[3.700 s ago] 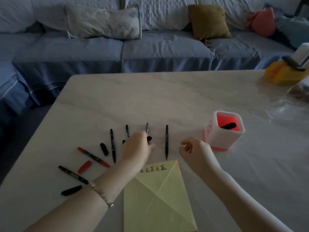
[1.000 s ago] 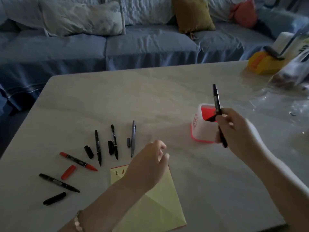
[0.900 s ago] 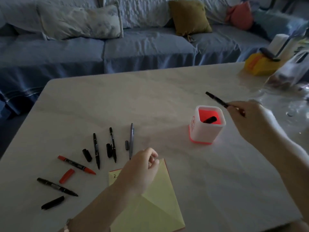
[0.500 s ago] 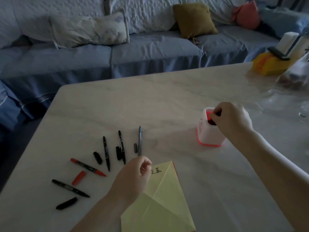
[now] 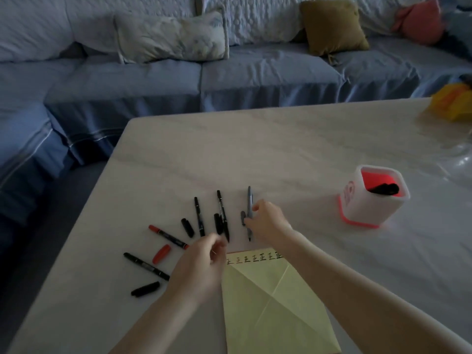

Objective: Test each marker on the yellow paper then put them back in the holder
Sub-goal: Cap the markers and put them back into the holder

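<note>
On the table, the yellow paper (image 5: 268, 302) lies near me with a row of black test marks along its top edge. My right hand (image 5: 267, 222) pinches the grey marker (image 5: 249, 200), which lies flat beside its grey cap (image 5: 242, 217). My left hand (image 5: 201, 264) hovers by the paper's top left corner, fingers loosely curled and holding nothing. Fanned out to the left lie two black markers (image 5: 199, 217) (image 5: 222, 213), a red marker (image 5: 167, 236), another black marker (image 5: 145, 265) and loose caps (image 5: 187, 227) (image 5: 161, 253) (image 5: 145, 288). The white holder (image 5: 367, 210) with a red inside stands at the right, black markers in it.
A blue sofa (image 5: 255, 80) with pillows runs behind the table. A yellow object (image 5: 452, 103) and clear plastic (image 5: 459, 157) sit at the table's far right. The table's left edge (image 5: 102, 180) drops to the floor.
My right hand put the black marker into the holder, then moved left onto the grey marker. My left hand shifted slightly left off the paper.
</note>
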A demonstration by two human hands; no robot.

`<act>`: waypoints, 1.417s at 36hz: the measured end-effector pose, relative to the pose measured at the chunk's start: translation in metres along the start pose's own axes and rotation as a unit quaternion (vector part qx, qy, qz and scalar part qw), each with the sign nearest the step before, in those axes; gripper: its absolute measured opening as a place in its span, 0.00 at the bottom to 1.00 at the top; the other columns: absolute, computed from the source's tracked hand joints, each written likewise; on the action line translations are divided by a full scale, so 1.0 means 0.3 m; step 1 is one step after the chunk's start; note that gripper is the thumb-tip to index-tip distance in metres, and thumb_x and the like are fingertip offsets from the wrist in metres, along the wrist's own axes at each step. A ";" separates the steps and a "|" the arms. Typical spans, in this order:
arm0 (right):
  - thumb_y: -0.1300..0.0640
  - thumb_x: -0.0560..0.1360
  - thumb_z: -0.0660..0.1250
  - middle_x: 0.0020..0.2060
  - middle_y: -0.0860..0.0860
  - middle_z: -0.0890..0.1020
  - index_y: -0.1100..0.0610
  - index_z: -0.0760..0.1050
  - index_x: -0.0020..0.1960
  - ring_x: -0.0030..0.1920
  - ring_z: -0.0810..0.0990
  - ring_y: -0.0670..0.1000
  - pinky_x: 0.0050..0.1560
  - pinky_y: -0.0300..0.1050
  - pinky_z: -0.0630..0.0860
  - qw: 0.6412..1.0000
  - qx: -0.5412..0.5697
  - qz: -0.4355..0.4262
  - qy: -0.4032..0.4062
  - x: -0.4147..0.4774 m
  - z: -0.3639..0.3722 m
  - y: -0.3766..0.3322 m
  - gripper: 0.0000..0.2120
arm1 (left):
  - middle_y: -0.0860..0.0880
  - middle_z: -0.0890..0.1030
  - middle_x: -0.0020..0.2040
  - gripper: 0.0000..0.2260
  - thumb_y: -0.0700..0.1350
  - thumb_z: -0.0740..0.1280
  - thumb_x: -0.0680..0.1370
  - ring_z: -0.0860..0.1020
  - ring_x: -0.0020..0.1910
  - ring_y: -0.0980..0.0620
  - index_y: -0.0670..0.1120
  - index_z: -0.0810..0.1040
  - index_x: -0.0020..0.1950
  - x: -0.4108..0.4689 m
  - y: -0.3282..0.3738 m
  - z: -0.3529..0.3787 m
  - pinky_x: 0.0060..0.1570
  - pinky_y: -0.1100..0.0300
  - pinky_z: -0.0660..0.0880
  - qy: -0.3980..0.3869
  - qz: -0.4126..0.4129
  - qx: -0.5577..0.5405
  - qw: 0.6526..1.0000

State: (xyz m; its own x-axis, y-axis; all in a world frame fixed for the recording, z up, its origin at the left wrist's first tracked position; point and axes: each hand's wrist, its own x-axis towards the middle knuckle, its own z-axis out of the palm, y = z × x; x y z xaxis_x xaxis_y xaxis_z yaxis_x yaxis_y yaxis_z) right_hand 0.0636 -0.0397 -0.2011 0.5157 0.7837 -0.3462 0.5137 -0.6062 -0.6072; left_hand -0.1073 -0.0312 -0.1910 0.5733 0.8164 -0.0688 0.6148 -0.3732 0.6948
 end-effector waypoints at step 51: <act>0.64 0.73 0.66 0.30 0.53 0.77 0.62 0.78 0.44 0.24 0.72 0.43 0.27 0.34 0.70 0.931 0.358 0.059 0.047 -0.257 -0.152 0.308 0.03 | 0.47 0.78 0.45 0.07 0.43 0.63 0.76 0.77 0.47 0.44 0.44 0.70 0.53 0.312 0.115 0.218 0.42 0.56 0.71 -0.011 -0.031 0.147 0.989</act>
State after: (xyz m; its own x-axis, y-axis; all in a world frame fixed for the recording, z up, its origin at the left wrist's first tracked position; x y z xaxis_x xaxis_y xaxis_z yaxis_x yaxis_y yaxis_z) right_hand 0.1027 -0.1623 -0.1980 0.6146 0.6818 -0.3968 -0.1213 -0.4154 -0.9015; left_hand 0.0028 0.0036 -0.2202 0.5390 0.8333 -0.1229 0.7787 -0.4373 0.4500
